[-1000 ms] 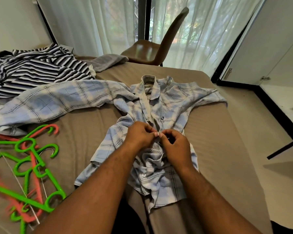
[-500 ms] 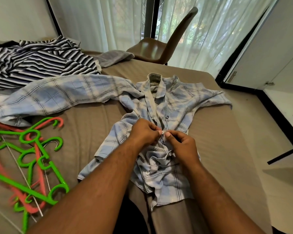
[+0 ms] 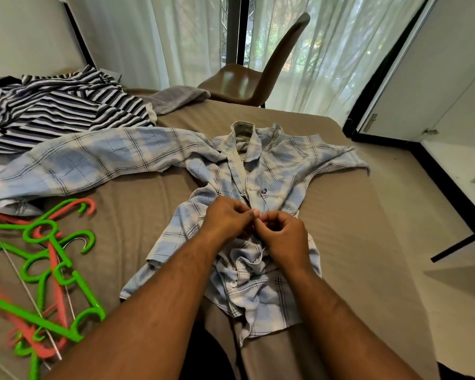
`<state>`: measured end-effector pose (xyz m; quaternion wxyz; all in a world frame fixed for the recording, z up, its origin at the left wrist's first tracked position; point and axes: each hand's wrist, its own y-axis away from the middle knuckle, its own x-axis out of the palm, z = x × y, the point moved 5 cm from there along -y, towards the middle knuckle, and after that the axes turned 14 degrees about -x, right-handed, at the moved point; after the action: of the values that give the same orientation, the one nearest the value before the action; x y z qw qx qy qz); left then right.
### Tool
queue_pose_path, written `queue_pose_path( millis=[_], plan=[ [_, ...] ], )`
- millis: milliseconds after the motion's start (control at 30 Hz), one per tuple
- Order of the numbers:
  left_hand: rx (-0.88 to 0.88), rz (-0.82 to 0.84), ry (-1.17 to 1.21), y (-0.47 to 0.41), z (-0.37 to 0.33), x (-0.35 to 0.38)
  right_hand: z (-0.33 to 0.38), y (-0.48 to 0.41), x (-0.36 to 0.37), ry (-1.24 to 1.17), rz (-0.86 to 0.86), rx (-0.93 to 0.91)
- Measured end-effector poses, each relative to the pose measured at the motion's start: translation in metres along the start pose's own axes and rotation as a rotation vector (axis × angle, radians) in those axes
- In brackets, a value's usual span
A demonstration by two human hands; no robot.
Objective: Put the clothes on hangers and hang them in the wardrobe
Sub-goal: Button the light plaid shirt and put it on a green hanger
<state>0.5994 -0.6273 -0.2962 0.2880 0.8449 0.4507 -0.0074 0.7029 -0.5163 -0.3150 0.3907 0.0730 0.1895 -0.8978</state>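
Note:
A light blue plaid shirt [image 3: 283,165] lies face up on the bed [image 3: 354,242], collar away from me, one long sleeve stretched to the left. My left hand [image 3: 225,218] and my right hand [image 3: 281,237] meet at the shirt's front placket in the middle, both pinching the fabric at a button. The lower front of the shirt is bunched under my right hand. A pile of green and pink plastic hangers [image 3: 39,272] lies on the bed at the left, apart from both hands.
A black-and-white striped garment [image 3: 55,105] lies at the far left, a grey cloth [image 3: 178,97] beside it. A brown chair [image 3: 247,80] stands beyond the bed before curtains. White wardrobe doors [image 3: 436,86] are at the right, with floor between.
Both hands stay pinched on the placket at about the same spot. The camera has tilted slightly, shifting the scene right and down.

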Motion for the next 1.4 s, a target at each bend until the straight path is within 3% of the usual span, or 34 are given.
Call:
queue_pose_path(
  millis=[267,567,667,733,833,967,1100,1233,1400],
  plan=[
    [0.142,-0.197,-0.216,-0.001,-0.009,0.007,0.003,0.002,-0.003,0.152,-0.095,0.007],
    [-0.043,-0.032,0.032,0.005,0.0,0.01,0.001,0.002,0.002,-0.383,-0.01,0.311],
    [0.017,-0.032,-0.139,0.006,-0.002,0.006,0.007,-0.005,-0.008,-0.068,0.111,0.181],
    [0.056,-0.037,-0.274,0.007,-0.004,0.005,0.015,-0.013,-0.016,0.216,0.076,0.048],
    [0.081,-0.022,-0.403,0.008,-0.005,0.01,0.032,-0.028,-0.014,0.304,0.022,-0.095],
    [0.093,-0.021,-0.538,0.007,-0.003,0.013,0.019,-0.053,0.008,0.41,0.221,-0.018],
    [0.076,-0.005,-0.487,0.003,0.0,0.008,-0.003,-0.062,0.01,0.446,0.289,0.076],
    [-0.009,-0.106,-0.17,-0.007,0.003,0.001,-0.015,-0.059,-0.001,0.371,0.183,0.083],
    [0.193,-0.478,-0.34,-0.005,-0.017,0.0,-0.026,-0.051,-0.002,0.27,0.112,0.096]
  ],
)
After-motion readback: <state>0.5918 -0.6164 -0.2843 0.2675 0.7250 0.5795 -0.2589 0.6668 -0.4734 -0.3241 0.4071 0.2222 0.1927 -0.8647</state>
